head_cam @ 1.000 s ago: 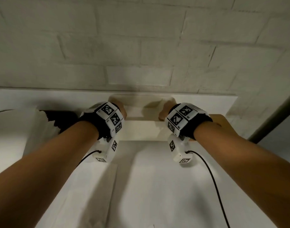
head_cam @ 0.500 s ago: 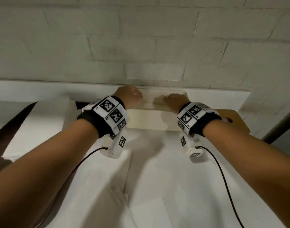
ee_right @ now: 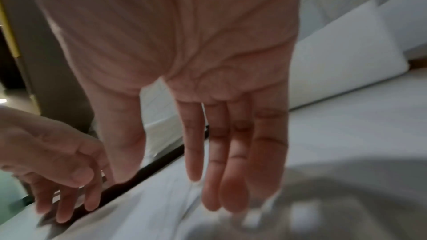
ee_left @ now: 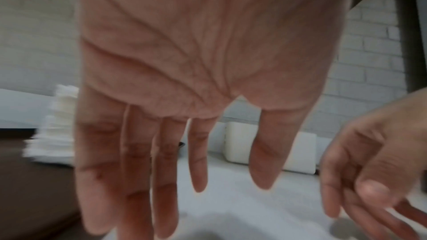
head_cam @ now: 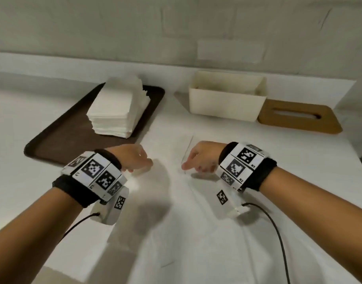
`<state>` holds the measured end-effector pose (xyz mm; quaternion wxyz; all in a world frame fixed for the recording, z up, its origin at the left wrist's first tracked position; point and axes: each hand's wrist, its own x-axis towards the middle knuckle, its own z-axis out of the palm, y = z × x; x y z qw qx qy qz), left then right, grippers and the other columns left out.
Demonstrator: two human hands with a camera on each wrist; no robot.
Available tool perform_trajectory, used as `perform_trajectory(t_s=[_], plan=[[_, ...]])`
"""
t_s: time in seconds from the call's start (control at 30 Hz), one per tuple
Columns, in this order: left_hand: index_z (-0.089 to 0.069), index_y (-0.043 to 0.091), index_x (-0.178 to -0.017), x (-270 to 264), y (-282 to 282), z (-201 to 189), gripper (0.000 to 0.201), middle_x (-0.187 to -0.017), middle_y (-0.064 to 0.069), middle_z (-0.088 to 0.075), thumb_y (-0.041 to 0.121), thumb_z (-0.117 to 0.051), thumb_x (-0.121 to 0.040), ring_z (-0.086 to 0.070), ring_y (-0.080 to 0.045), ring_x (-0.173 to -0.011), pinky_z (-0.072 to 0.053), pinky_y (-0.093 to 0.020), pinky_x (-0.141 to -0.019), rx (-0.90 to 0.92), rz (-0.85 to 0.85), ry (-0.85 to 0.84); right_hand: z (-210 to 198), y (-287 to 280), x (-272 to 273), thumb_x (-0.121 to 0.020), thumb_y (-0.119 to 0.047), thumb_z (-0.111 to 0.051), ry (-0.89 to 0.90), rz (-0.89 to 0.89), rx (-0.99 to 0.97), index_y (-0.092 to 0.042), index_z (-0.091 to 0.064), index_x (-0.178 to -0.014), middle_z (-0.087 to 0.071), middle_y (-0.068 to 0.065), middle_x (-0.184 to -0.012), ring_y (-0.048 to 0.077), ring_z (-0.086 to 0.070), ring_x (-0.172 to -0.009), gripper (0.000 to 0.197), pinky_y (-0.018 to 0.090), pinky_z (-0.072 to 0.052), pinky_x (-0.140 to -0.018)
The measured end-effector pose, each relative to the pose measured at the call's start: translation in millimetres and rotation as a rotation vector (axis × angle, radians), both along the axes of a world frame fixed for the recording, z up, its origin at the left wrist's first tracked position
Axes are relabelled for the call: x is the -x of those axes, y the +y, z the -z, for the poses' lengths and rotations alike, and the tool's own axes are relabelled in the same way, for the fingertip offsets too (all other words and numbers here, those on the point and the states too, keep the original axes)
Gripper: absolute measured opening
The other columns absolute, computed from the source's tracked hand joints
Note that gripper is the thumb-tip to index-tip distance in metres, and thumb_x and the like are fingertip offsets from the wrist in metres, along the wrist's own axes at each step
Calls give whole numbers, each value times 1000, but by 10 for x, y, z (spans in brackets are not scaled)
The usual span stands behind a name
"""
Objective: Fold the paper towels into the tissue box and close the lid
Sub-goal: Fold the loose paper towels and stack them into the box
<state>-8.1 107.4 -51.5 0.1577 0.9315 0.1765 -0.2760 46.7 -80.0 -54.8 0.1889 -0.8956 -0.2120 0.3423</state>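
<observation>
Head view: both hands, left hand (head_cam: 135, 158) and right hand (head_cam: 198, 158), hover released over a flat paper towel (head_cam: 176, 152) mid-bench; the tissue box (head_cam: 225, 99) stands open at the far edge, its lid (head_cam: 299, 117) touching its right side. Wrist views: straight, empty fingers (ee_left: 196, 161) (ee_right: 231, 152); careless pinching risks crumpling the thin sheet or lifting two layers.

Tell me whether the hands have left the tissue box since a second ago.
Yes. Both the left hand and right hand have pulled back from the tissue box toward the person, now empty.
</observation>
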Motion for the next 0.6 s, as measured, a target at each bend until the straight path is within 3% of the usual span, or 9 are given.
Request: perform_trajectory(t_s=[0.07, 0.17, 0.23, 0.3, 0.37, 0.4, 0.47, 0.53, 0.6], plan=[[-55, 8, -113, 233, 46, 71, 43, -99, -11, -65, 42, -53, -86, -56, -22, -82, -42, -26, -69, -36, -16, 53, 95, 79, 152, -84, -39, -62, -13, -82, 69, -8, -60, -90, -44, -5, -63, 7, -39, -53, 31, 11, -37, -44], [-57, 12, -80, 470, 57, 155, 38, -80, -8, -61, 50, -53, -78, -52, -21, -72, -41, -25, -68, -20, -53, 97, 164, 133, 334, -77, -46, -67, -131, -167, 204, -14, -40, -57, -41, -1, -57, 14, -39, -51, 46, 26, -36, -52], [-55, 12, -75, 551, 23, 203, 38, -76, -5, -58, 50, -54, -80, -51, -20, -70, -40, -25, -67, 2, -81, 105, 190, 154, 425, -76, -46, -66, -196, -188, 246, -13, -40, -56, -43, -1, -56, 16, -42, -50, 46, 26, -37, -53], [-57, 7, -98, 587, -21, 256, 43, -83, -6, -60, 47, -57, -81, -53, -20, -73, -43, -26, -71, 39, -102, 61, 209, 174, 491, -78, -45, -64, -219, -184, 249, -11, -47, -64, -48, 0, -64, 17, -46, -55, 40, 25, -38, -52], [-45, 9, -120, 595, -58, 280, 57, -94, -5, -61, 47, -60, -80, -55, -17, -73, -46, -29, -77, 87, -136, -4, 215, 199, 540, -80, -40, -64, -207, -167, 219, -7, -57, -90, -55, 3, -81, 21, -54, -71, 35, 26, -43, -60], [-42, 12, -121, 591, -67, 297, 57, -93, -4, -60, 45, -61, -79, -54, -16, -71, -46, -29, -76, 112, -147, -33, 225, 217, 558, -81, -36, -64, -195, -139, 206, -6, -56, -104, -57, 6, -92, 23, -57, -82, 39, 27, -44, -66], [-42, 12, -106, 573, -68, 313, 45, -77, -2, -57, 40, -63, -79, -51, -16, -65, -41, -28, -66, 172, -149, -84, 237, 243, 596, -82, -28, -63, -165, -92, 174, -7, -54, -105, -57, 6, -97, 23, -58, -87, 32, 26, -45, -68], [-42, 16, -88, 549, -54, 308, 31, -67, 0, -52, 35, -64, -80, -48, -15, -62, -36, -27, -60, 231, -141, -126, 254, 236, 600, -81, -19, -61, -141, -6, 108, -12, -51, -77, -51, 2, -76, 18, -51, -66, 14, 23, -41, -55], [-41, 15, -74, 512, 1, 307, 30, -62, 1, -49, 30, -66, -80, -45, -14, -58, -35, -26, -59, 303, -113, -168, 226, 196, 581, -81, -17, -61, -93, 104, 12, -11, -49, -69, -46, 1, -68, 17, -47, -62, 18, 22, -33, -49]])
